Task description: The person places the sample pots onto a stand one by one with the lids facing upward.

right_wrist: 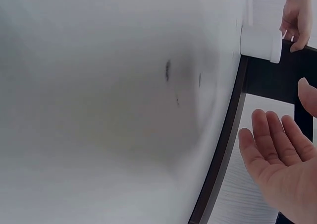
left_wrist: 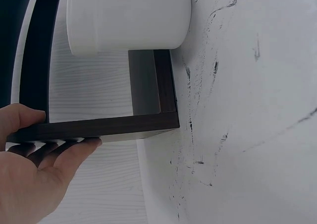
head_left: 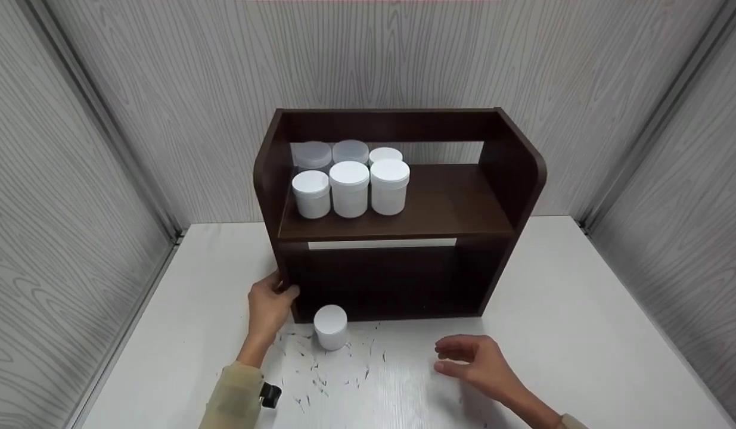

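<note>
My left hand (head_left: 269, 307) grips the left side panel of a dark brown two-tier shelf (head_left: 397, 229). In the left wrist view its thumb (left_wrist: 25, 117) lies on one face of the panel, with the fingers on the other. A lidded white jar (head_left: 331, 328) stands upright on the table just in front of the shelf's lower left corner, close to that hand. My right hand (head_left: 478, 364) hovers over the table in front of the shelf's right part, fingers loosely bent and nothing in them. Several white jars (head_left: 350, 189) stand in two rows on the upper tier's left half.
The white table (head_left: 582, 333) bears dark scuff marks (head_left: 317, 381) around the single jar. Grey wood-grain panels (head_left: 183, 119) enclose the back and both sides. A small black clip (head_left: 270, 395) sits by the left sleeve.
</note>
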A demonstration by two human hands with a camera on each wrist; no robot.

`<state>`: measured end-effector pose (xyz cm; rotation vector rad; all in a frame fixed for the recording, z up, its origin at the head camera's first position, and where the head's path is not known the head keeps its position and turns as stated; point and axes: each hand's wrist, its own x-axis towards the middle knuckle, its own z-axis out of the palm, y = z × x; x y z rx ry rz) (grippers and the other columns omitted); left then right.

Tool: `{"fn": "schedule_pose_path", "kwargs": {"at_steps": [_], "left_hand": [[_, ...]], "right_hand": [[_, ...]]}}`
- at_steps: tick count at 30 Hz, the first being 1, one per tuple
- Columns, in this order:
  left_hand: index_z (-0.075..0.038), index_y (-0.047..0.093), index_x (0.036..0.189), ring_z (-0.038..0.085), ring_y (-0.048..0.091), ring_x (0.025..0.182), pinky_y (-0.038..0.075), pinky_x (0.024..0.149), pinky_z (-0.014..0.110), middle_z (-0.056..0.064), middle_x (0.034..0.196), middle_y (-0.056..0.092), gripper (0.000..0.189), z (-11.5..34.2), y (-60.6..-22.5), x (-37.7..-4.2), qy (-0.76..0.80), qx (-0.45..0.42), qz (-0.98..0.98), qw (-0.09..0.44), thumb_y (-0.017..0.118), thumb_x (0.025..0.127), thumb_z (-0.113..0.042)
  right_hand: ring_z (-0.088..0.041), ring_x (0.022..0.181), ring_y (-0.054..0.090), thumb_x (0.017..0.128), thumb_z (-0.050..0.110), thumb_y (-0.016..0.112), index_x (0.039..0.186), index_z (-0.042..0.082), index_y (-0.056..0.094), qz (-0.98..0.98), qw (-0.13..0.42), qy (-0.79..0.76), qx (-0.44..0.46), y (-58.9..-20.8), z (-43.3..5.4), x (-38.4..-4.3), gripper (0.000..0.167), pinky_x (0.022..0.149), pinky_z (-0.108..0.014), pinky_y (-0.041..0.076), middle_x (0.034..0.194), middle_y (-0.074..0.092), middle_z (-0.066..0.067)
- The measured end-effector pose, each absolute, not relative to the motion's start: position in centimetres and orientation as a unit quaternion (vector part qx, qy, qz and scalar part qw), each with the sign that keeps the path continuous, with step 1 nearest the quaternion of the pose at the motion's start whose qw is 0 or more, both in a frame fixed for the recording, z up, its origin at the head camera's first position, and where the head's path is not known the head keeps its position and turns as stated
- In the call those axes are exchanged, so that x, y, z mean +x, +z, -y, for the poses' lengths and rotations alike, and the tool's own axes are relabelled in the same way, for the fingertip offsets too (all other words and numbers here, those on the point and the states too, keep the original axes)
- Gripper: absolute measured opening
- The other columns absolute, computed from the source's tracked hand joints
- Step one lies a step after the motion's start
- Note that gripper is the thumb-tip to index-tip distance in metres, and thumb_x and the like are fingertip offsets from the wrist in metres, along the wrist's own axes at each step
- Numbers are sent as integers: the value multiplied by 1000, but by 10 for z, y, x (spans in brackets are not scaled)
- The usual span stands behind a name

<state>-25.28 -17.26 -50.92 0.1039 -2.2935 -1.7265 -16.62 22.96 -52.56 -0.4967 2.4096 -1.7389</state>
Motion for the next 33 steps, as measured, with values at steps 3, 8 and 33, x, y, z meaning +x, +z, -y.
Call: {"fn": "schedule_pose_path", "kwargs": {"at_steps": [3,8,33], "left_hand": [[17,51,144,46,63,125,58,98,44,34,138,60,55,173,-509,-253,-597,35,790,137,67,94,0],[17,51,144,46,63,125,58,99,44,34,138,60,55,173,-509,-254,-597,36,790,136,67,94,0],[16,53,143,43,65,122,60,94,41,32,138,61,54,172,-508,-254,-595,40,790,140,68,94,-1]], "right_hand": [[-35,108,73,89,15,86,121,-7,73,-800,59,-571,-174,-525,-220,-170,41,97,-42,59,117,74,-22],[-32,110,73,87,17,89,121,-2,75,-804,49,-561,-190,-526,-202,-179,41,99,-44,58,118,74,-21],[-31,124,66,85,21,92,139,-4,65,-799,75,-538,-258,-531,-109,-234,65,109,-45,51,137,69,-14]]}}
